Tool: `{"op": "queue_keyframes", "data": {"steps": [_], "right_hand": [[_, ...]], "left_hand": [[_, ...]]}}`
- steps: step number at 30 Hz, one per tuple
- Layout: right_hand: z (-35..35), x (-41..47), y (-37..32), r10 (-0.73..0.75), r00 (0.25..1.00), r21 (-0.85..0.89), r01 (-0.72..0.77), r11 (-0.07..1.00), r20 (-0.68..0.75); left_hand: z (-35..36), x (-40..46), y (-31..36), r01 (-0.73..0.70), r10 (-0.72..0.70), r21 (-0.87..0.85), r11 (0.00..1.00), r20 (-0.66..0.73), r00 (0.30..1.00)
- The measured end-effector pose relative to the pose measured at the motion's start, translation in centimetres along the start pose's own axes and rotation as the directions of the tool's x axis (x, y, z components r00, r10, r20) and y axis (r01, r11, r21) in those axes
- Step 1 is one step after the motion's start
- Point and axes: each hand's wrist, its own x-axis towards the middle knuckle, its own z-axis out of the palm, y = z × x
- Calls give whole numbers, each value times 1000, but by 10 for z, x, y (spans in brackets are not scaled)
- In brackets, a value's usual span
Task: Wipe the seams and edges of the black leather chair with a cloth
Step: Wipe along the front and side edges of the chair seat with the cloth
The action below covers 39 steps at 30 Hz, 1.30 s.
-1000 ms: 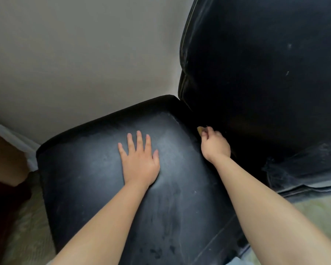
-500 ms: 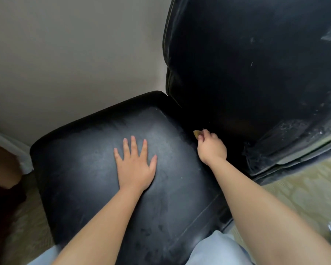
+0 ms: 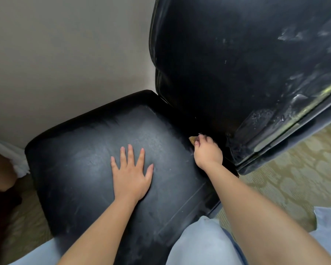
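Observation:
The black leather chair fills the view: its seat (image 3: 75, 169) lies below me and its backrest (image 3: 227, 64) rises at the upper right. My left hand (image 3: 131, 175) rests flat on the middle of the seat with fingers spread. My right hand (image 3: 207, 151) grips a small tan cloth (image 3: 193, 139) and holds it in the seam where the seat meets the backrest. Only a corner of the cloth shows past my fingers. The leather along the backrest's lower right edge is worn and flaking.
A plain beige wall (image 3: 65, 54) stands behind the chair at the left. Patterned yellowish floor (image 3: 294, 178) shows at the right. My knees in light blue fabric (image 3: 199, 243) are at the seat's front edge. Something white (image 3: 19, 161) lies by the wall at the left.
The view has shifted, so the chair sits further left in the frame and more floor shows at the right. My right hand stays in the seam with the cloth; my left hand stays flat.

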Motion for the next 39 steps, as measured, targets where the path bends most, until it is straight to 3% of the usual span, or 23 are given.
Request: {"op": "queue_keyframes", "data": {"steps": [10,20,25,39], "right_hand": [[1,-26,23,8,1000,-71,-9,997,-7],[-11,-66,47,120,987,-151,-102,983,111],[-9,-67,46,147,978,-37,-143,989,147],[8,-43,47,78,994,-17,-79,997,-80]], "left_hand": [[0,-21,6,-9,8,19,1000,37,999],[-1,-48,15,-17,16,21,1000,59,998],[1,-50,18,-8,7,22,1000,54,999],[11,-48,43,117,-117,28,993,-12,993]]}}
